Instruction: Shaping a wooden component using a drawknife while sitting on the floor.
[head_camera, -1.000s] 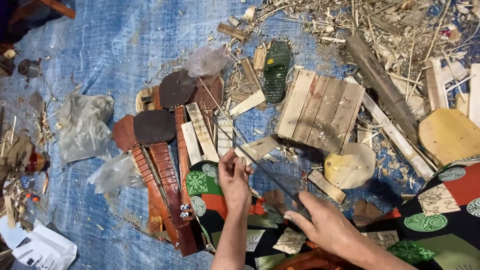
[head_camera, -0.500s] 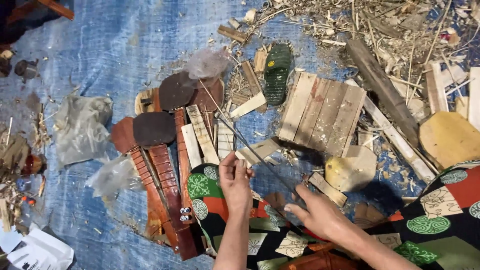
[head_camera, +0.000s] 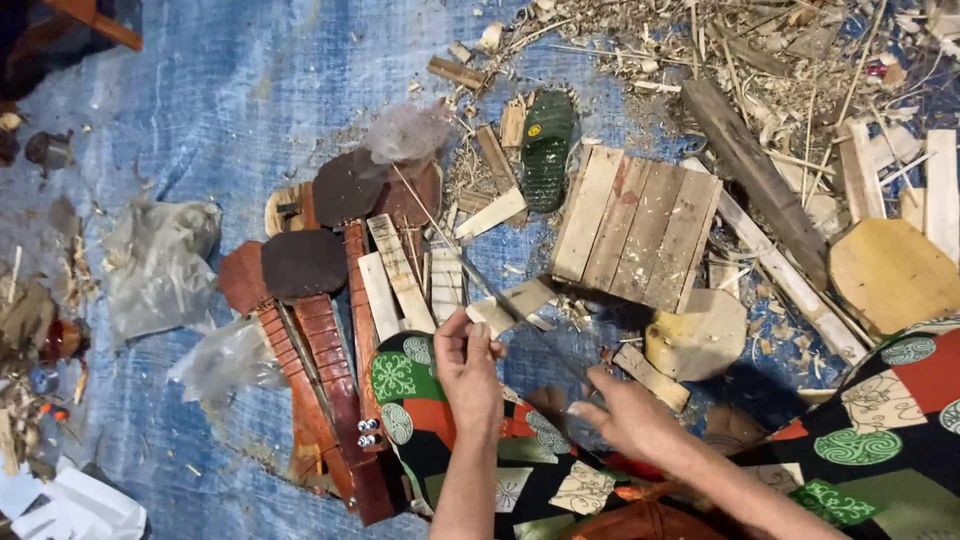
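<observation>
Thin stick pinched by left hand fingers; right hand fingers pinch its near end. Best keep both grips tight, stick straight.

Even, fairly bright light falls on my work; shadows stay short and soft, my moving fingers blur slightly.
</observation>
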